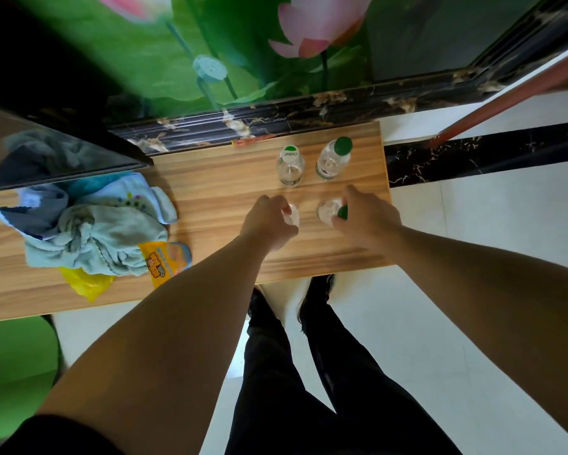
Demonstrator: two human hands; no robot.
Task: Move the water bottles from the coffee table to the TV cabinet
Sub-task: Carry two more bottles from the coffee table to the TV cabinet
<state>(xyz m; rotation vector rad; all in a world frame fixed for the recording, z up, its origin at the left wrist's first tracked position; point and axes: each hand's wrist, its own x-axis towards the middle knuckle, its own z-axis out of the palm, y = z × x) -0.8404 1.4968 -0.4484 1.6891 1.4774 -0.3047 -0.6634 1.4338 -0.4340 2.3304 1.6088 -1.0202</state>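
Note:
Two clear water bottles stand upright near the back of the wooden TV cabinet [210, 198]: one with a white-and-green labelled cap [290, 167] and one with a plain green cap [334, 158]. In front of them my left hand [269, 221] is closed around the top of a third clear bottle [293, 215], and my right hand [364, 218] grips the top of a fourth bottle [329, 210] with a green cap. Both held bottles rest upright on the cabinet top, mostly hidden by my fingers.
A pile of grey and blue cloths [92, 224] lies on the left of the cabinet over a yellow bag [85, 284] and an orange packet [164, 261]. A TV screen [56, 152] stands at back left. The cabinet's right edge is close to the bottles. White floor lies below.

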